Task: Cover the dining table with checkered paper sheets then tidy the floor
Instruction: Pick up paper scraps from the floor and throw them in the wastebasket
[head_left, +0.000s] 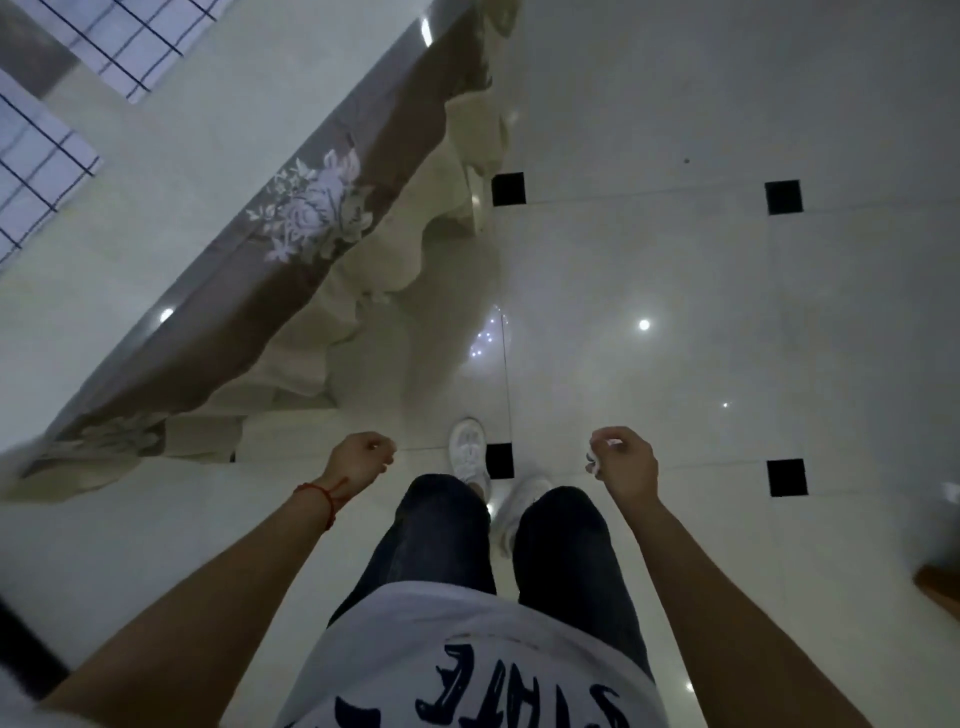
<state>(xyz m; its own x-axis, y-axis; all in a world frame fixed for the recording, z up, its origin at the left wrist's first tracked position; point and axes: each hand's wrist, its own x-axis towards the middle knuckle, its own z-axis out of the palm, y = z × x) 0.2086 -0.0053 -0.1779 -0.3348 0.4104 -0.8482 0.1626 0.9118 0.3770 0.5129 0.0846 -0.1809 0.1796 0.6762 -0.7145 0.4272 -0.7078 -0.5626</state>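
Note:
Two checkered paper sheets lie on the dining table (171, 171) at the upper left, one (119, 47) near the top edge and one (36, 171) at the far left. My left hand (358, 460) hangs over the floor beside the table, fingers curled, holding nothing that I can see. My right hand (621, 460) is out in front at the same height. Its fingers pinch a small crumpled white scrap (595, 460).
A brown tablecloth border (291, 228) with white flowers and a cream frill hangs down the table's side. The glossy white tile floor (701, 312) has small black squares. My feet in white shoes (470, 452) stand below. A small white bit (950, 491) lies at the right edge.

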